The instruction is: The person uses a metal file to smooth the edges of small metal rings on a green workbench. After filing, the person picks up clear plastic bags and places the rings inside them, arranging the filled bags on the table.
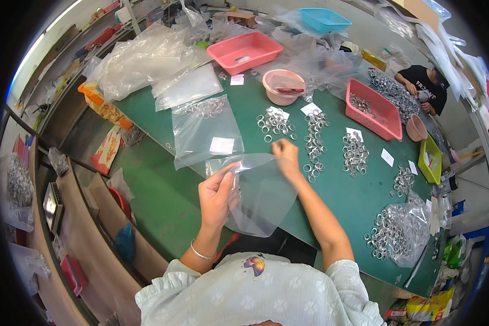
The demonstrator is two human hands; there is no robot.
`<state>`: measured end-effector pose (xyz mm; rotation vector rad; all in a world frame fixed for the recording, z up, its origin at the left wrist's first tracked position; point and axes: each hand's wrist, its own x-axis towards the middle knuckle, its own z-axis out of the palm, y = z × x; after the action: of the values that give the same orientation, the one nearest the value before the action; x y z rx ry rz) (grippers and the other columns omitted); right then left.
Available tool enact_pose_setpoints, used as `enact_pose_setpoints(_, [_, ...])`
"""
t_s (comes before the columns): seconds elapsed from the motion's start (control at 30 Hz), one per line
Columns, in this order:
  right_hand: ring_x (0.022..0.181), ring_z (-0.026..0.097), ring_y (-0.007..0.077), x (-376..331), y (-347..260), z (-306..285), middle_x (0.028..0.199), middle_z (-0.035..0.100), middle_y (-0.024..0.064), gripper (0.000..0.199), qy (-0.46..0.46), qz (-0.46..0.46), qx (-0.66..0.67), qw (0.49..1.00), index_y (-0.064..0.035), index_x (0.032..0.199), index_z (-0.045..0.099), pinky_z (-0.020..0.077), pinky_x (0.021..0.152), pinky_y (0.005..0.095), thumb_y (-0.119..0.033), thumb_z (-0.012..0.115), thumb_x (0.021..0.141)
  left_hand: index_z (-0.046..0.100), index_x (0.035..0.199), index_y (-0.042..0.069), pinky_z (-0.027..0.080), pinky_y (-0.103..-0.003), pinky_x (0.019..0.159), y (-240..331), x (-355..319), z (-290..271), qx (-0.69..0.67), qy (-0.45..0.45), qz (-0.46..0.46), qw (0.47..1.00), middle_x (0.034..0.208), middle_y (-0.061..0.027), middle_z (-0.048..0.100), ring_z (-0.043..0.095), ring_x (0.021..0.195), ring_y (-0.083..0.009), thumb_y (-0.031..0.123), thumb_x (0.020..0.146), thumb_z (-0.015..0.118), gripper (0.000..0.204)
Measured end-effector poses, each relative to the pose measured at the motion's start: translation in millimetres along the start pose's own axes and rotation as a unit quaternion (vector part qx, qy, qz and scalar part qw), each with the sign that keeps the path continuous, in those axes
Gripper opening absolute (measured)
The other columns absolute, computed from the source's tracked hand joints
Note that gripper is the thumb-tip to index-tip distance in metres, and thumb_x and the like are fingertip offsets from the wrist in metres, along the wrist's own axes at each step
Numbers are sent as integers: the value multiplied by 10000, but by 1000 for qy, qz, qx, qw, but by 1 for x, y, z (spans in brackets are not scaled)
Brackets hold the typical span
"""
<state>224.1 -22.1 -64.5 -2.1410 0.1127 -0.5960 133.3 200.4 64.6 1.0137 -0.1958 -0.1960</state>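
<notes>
My left hand [216, 196] pinches the edge of a transparent plastic bag [263, 195], which hangs over the near edge of the green table. A few small shiny bits show through the film beside its fingers. Beyond the bag's right side, my right hand [287, 157] is closed at the near end of a small pile of metal rings [274, 124]; whatever its fingers hold is hidden. A longer row of rings [314, 142] lies just right of that hand. Left of it, a flat plastic bag [204, 127] with rings near its far end carries a white paper slip [221, 145].
More rings [355, 155] lie on the green table [331, 206] to the right, near a bagged heap [410, 233]. A pink tray [244, 52], a pink bowl [282, 89] and a red tray [374, 111] stand farther back. A co-worker [425, 87] sits at the far right.
</notes>
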Motion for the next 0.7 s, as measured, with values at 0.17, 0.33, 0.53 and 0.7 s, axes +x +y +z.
enact_pose_setpoints(0.17, [425,445,90,13,-47,-79,702,562,54,198,-115,284,512,802,-8,847,559,311,330,218,-199,556,898,571,1166,-6,225,-181,381,-8,0,0,21,-1,-7,1000,584,76,380,284,441,-4,117,935,476,279])
enact_pose_setpoints(0.33, [489,501,75,-8,-138,-144,772,594,66,211,-274,222,475,806,-16,879,563,369,356,196,-226,548,893,576,1168,6,254,-178,385,-12,-1,8,33,-11,-15,999,587,70,394,313,443,-5,125,936,476,279])
enact_pose_setpoints(0.53, [805,587,394,-66,-126,-51,857,619,213,227,-298,-76,24,951,22,929,602,476,688,419,-69,586,722,578,1166,8,255,-174,397,-24,0,21,51,-42,-24,997,584,76,393,316,447,-4,136,939,476,279])
enact_pose_setpoints(0.7, [838,582,364,-40,-150,-60,863,630,157,154,-382,-166,21,909,17,867,622,474,745,400,-92,609,760,552,1176,-28,229,-167,397,-14,-1,19,8,-16,-33,999,586,87,364,285,459,4,128,937,474,296])
